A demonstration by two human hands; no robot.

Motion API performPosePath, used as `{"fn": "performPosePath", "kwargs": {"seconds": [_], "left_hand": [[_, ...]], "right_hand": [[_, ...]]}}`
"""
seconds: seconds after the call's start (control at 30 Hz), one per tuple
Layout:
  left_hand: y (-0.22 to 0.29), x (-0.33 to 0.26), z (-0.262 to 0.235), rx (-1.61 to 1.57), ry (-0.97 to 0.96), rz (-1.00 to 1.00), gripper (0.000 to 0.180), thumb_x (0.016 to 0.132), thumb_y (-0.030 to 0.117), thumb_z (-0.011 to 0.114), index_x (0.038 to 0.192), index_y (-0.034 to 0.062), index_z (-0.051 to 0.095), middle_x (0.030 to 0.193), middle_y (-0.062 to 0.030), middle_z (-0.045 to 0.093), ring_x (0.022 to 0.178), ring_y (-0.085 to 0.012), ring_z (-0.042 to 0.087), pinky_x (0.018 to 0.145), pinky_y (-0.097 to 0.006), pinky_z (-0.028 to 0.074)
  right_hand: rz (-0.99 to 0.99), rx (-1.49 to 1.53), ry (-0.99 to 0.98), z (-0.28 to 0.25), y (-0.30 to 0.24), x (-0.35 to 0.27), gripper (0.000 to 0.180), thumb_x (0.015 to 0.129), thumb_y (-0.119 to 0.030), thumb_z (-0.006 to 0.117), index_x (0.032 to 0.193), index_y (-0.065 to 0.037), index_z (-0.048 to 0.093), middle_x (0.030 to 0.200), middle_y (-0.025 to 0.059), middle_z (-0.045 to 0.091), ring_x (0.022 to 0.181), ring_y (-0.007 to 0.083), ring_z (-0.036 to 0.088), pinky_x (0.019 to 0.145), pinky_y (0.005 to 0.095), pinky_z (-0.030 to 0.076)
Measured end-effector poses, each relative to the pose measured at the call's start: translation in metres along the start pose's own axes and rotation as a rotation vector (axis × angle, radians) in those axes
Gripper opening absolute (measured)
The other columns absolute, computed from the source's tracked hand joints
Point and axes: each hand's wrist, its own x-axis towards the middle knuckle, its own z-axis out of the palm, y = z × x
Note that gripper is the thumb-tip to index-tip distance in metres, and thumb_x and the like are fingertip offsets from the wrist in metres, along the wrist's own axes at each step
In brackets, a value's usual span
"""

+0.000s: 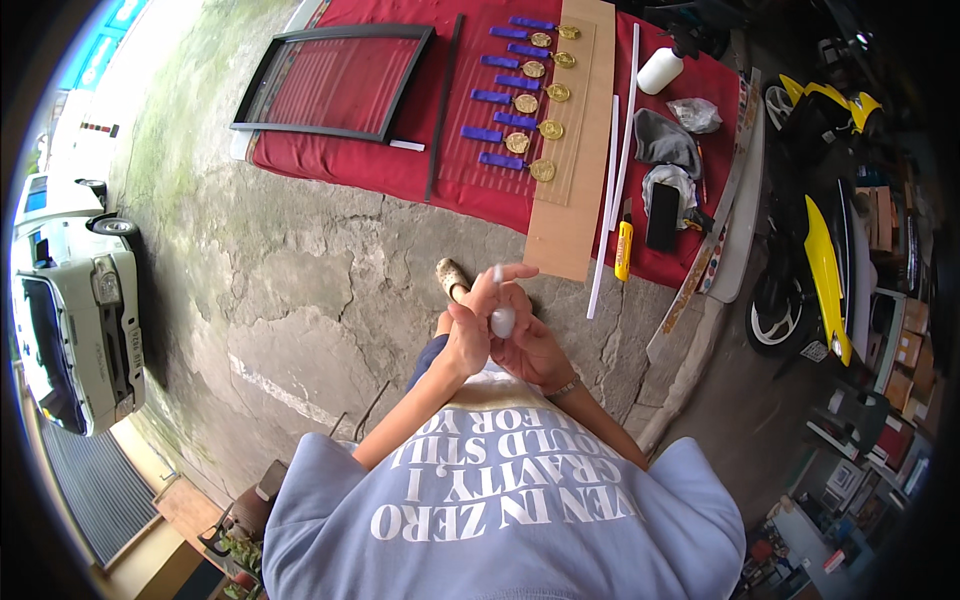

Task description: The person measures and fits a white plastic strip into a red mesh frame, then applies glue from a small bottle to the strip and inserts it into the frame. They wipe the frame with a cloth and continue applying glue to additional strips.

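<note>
Beyond the hands (533, 354), a red-covered table (345, 165) bears medals (525, 104), cutter (624, 250), phone (661, 217).

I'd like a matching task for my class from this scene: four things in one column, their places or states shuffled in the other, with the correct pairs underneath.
Things
1. Small whitish object
2. Black frame
3. Yellow cutter
4. Gold medals

Places and states
A. Just left of the black phone
B. Laid out in rows with purple ribbons
C. Between the left hand and the right hand
D. At the left end of the red cloth

Correct pairs
1-C, 2-D, 3-A, 4-B
</note>
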Motion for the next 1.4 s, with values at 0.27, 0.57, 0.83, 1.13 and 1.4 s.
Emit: {"fn": "performPosePath", "kwargs": {"seconds": [0.27,0.57,0.83,1.13,1.4], "left_hand": [[-0.059,-0.020,-0.008,0.173,0.047,-0.096,0.095,0.095,0.074,0.006,0.144,0.0010,0.042,0.124,-0.0151,0.063,0.118,-0.0277,0.057,0.102,-0.040,0.042],[-0.106,-0.040,-0.050,0.403,0.099,-0.419,0.044,0.103,0.034,0.053,0.128,-0.0023,0.057,0.102,-0.0114,0.070,0.097,-0.0191,0.068,0.088,-0.031,0.051],[-0.045,0.000,0.045,0.456,-0.188,0.019,0.054,0.090,0.022,0.070,0.137,0.0013,0.053,0.138,-0.0156,0.055,0.127,-0.0281,0.054,0.102,-0.039,0.045],[-0.058,-0.005,0.049,0.387,-0.144,0.121,0.025,0.093,0.011,0.063,0.114,-0.0028,0.059,0.129,-0.0202,0.057,0.123,-0.0318,0.054,0.101,-0.039,0.043],[-0.069,-0.022,0.028,0.362,0.034,-0.001,0.025,0.102,0.017,0.054,0.119,-0.0013,0.057,0.102,-0.0058,0.063,0.082,-0.0129,0.058,0.078,-0.026,0.048]], "right_hand": [[-0.150,0.126,-0.210,-0.044,-0.011,-0.019,0.045,0.097,-0.033,0.062,0.133,-0.011,0.046,0.105,0.0112,0.056,0.086,0.0192,0.061,0.072,0.0292,0.052],[-0.430,0.045,-0.014,-0.081,-0.048,-0.070,0.041,0.093,-0.023,0.069,0.128,-0.011,0.052,0.107,0.0123,0.058,0.092,0.0217,0.057,0.081,0.0346,0.045],[-0.291,-0.027,-0.066,-0.074,-0.038,-0.063,0.046,0.100,-0.029,0.057,0.138,-0.008,0.042,0.124,0.0077,0.054,0.113,0.0180,0.053,0.100,0.0342,0.042],[-0.162,-0.035,-0.087,-0.054,-0.028,-0.054,0.047,0.103,-0.019,0.050,0.147,-0.007,0.037,0.137,0.0032,0.047,0.129,0.0147,0.045,0.110,0.0317,0.035],[-0.033,-0.630,0.085,-0.067,-0.031,-0.045,0.033,0.104,-0.029,0.052,0.128,-0.006,0.052,0.101,-0.0003,0.060,0.083,0.0063,0.055,0.076,0.0236,0.047]]}}
